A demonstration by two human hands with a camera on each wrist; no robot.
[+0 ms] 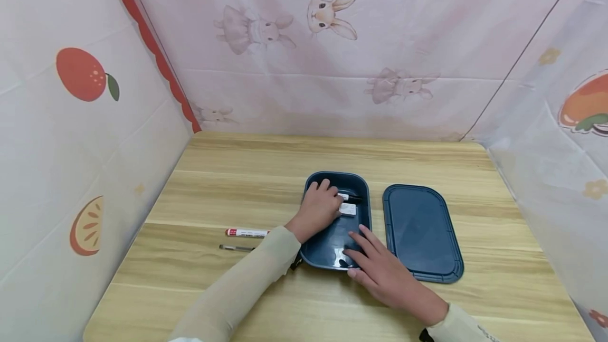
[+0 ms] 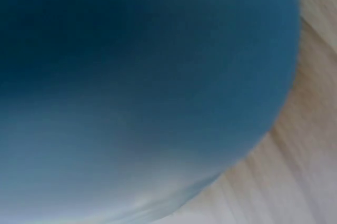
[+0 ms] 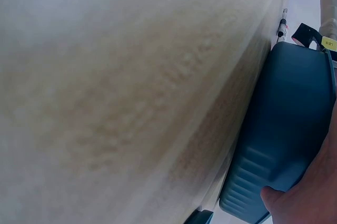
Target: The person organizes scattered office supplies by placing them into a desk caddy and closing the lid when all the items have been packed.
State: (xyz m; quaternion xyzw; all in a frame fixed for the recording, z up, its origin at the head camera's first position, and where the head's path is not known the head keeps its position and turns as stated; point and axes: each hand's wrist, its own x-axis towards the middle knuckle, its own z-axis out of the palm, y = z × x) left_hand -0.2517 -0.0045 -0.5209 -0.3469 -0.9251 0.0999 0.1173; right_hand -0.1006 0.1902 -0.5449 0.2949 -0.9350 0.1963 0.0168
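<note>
An open dark blue plastic box [image 1: 332, 241] stands on the wooden table. My left hand [image 1: 317, 209] reaches into its far half, thumb and index finger at the left end of a small white eraser [image 1: 349, 209]. Just beyond the eraser lies a white marker with a black cap [image 1: 351, 198], its left end hidden by the fingers. My right hand [image 1: 380, 268] holds the box's near right corner, fingers over the rim and thumb against the outside. In the right wrist view that thumb [image 3: 274, 196] presses the ribbed outer wall. The left wrist view is filled by the blurred blue box wall [image 2: 174, 76].
A matching dark blue lid [image 1: 423, 234] lies flat to the right of the box. On the left, a red-ended marker [image 1: 247, 233] and a slim pen [image 1: 236, 248] lie side by side, partly covered by the left sleeve [image 1: 256, 268]. Printed cloth [image 1: 285, 94] surrounds the table.
</note>
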